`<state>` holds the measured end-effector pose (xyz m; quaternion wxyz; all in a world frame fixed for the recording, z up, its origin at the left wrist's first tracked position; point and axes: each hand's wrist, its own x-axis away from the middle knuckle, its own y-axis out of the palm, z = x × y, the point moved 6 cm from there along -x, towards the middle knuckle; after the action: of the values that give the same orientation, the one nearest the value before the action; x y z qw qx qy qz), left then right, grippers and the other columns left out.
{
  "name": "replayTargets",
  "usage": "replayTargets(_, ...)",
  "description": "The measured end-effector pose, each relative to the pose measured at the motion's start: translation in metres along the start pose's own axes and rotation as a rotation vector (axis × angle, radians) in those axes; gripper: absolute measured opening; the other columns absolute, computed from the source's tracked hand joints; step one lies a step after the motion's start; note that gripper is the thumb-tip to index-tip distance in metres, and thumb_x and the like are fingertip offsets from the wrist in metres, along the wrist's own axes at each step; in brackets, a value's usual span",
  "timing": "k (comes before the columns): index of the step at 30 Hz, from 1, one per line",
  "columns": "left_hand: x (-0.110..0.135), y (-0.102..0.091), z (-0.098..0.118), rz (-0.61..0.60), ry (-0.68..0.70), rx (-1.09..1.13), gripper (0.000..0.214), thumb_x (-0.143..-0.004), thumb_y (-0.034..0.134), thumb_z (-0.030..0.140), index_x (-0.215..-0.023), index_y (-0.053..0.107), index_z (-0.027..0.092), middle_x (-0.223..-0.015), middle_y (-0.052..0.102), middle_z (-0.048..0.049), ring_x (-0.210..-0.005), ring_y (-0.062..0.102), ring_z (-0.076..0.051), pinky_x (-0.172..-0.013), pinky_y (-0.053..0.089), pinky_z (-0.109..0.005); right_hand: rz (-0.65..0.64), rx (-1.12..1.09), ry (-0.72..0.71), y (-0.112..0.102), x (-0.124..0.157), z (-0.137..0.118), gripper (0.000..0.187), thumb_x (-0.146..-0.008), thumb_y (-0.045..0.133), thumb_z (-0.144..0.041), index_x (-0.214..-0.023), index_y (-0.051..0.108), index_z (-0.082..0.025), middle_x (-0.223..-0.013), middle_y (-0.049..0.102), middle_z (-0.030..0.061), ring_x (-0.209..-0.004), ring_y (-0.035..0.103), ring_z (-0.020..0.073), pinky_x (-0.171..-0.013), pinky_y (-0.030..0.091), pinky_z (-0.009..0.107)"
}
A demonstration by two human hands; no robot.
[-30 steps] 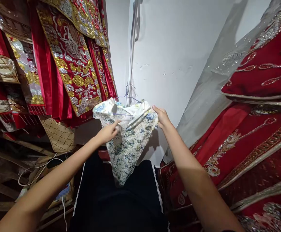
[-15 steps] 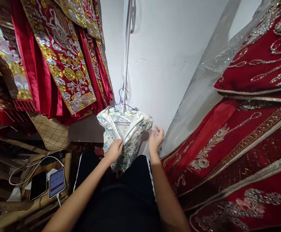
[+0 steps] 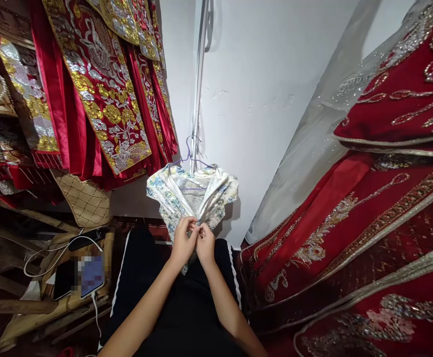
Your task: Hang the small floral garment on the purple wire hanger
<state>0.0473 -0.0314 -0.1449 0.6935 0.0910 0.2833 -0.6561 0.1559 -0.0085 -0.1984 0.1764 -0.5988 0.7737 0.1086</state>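
A floral short-sleeved garment (image 3: 160,191), white with blue and yellow flowers, hangs on a purple wire hanger (image 3: 186,157). The hanger's hook is at a thin metal pole by the wall. My left hand (image 3: 184,238) pinches the garment's front edge at the bottom of its V-shaped neckline. Beside it, touching at the fingertips, my right hand (image 3: 205,243) pinches the same spot. Any small fastening between the fingers is too small to make out. The lower part of the garment is partly behind my hands and forearms.
Red embroidered gowns with gold and silver (image 3: 112,114) hang at the left. More red beaded gowns (image 3: 313,248) and a sheer grey veil (image 3: 294,158) fill the right. A bamboo stool (image 3: 52,312) at lower left bears phones (image 3: 92,277) and a white cable (image 3: 26,265).
My right hand has moved left from beside the garment and now grips its front next to my left hand. The garment's front is drawn toward me, and its sleeves spread wider.
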Motion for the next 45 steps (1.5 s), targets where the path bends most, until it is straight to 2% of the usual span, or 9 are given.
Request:
replayTargets(3,0.005,-0.001,-0.011,0.030,-0.091,0.026,0.023,-0.094,0.055,0.035,-0.112,0.050,0.021,-0.092,0.061,-0.0035,-0.084,0.063,-0.018,-0.076,0.050,-0.029,-0.030,-0.058,0.006,0.000,0.009,-0.003,0.026,-0.092,0.053,-0.043,-0.080,0.056,-0.020,-0.069,0.062,0.0014,-0.066,0.061,0.0177,-0.066,0.052,0.029)
replayTargets(7,0.006,-0.004,-0.020,-0.023,-0.139,-0.025,0.021,-0.093,0.054,0.041,-0.093,0.053,0.021,-0.071,0.054,0.0023,-0.064,0.055,-0.016,-0.062,0.043,-0.027,-0.063,-0.099,-0.003,0.006,0.017,-0.010,0.025,-0.092,0.054,-0.042,-0.081,0.060,-0.020,-0.070,0.062,0.0028,-0.069,0.061,0.0198,-0.066,0.051,0.030)
replayTargets(16,0.000,-0.023,-0.014,-0.110,-0.170,-0.011,0.025,-0.090,0.057,0.042,-0.080,0.059,0.019,-0.068,0.055,0.0023,-0.062,0.050,-0.015,-0.060,0.036,-0.025,-0.131,-0.122,0.012,0.006,0.013,-0.006,0.026,-0.089,0.057,-0.046,-0.084,0.064,-0.021,-0.072,0.064,0.0037,-0.067,0.060,0.0206,-0.065,0.050,0.032)
replayTargets(20,-0.001,-0.027,-0.015,-0.150,-0.269,0.225,0.025,-0.082,0.069,0.038,-0.071,0.061,0.017,-0.062,0.050,0.0037,-0.058,0.042,-0.011,-0.056,0.030,-0.023,-0.126,-0.123,0.009,0.001,0.010,-0.004,0.025,-0.087,0.061,-0.045,-0.084,0.065,-0.021,-0.072,0.063,0.0033,-0.067,0.059,0.0207,-0.063,0.048,0.031)
replayTargets(24,-0.007,-0.008,-0.019,-0.174,-0.416,0.482,0.031,-0.079,0.071,0.036,-0.062,0.056,0.015,-0.055,0.043,0.0044,-0.049,0.032,-0.007,-0.048,0.025,-0.020,-0.091,-0.119,-0.003,-0.005,0.012,-0.003,0.026,-0.088,0.060,-0.046,-0.082,0.062,-0.021,-0.073,0.062,0.0032,-0.069,0.059,0.0206,-0.063,0.047,0.030)
replayTargets(28,-0.033,0.004,-0.013,-0.135,-0.516,0.684,0.027,-0.081,0.065,0.032,-0.063,0.054,0.014,-0.053,0.035,0.0070,-0.042,0.019,-0.003,-0.038,0.018,-0.017,-0.063,-0.097,-0.006,-0.011,0.013,0.001,0.027,-0.088,0.060,-0.047,-0.081,0.062,-0.021,-0.072,0.060,0.0024,-0.067,0.056,0.0198,-0.062,0.044,0.029)
replayTargets(38,-0.178,-0.042,0.065,0.038,-0.451,0.941,0.025,-0.091,0.059,0.017,-0.068,0.049,0.015,-0.053,0.033,0.0095,-0.036,0.022,0.001,-0.033,0.021,-0.009,-0.187,-0.074,-0.013,-0.001,0.006,-0.003,0.029,-0.086,0.062,-0.048,-0.076,0.061,-0.021,-0.066,0.052,-0.0003,-0.060,0.049,0.0164,-0.057,0.039,0.027)
replayTargets(41,-0.189,-0.045,0.074,0.026,-0.400,0.902,0.024,-0.089,0.063,0.018,-0.068,0.052,0.013,-0.053,0.037,0.0087,-0.036,0.024,0.001,-0.034,0.022,-0.010,-0.218,-0.056,-0.002,-0.007,0.010,0.002,0.032,-0.085,0.061,-0.050,-0.073,0.060,-0.021,-0.065,0.052,-0.0005,-0.059,0.048,0.0161,-0.055,0.039,0.027)
replayTargets(45,-0.168,-0.044,0.070,0.002,-0.281,0.747,0.018,-0.081,0.070,0.018,-0.067,0.060,0.011,-0.053,0.049,0.0040,-0.039,0.033,-0.001,-0.037,0.022,-0.013,-0.227,-0.043,0.004,-0.018,-0.007,-0.010,0.028,-0.085,0.063,-0.049,-0.084,0.063,-0.020,-0.073,0.059,0.0020,-0.066,0.054,0.0177,-0.059,0.043,0.027)
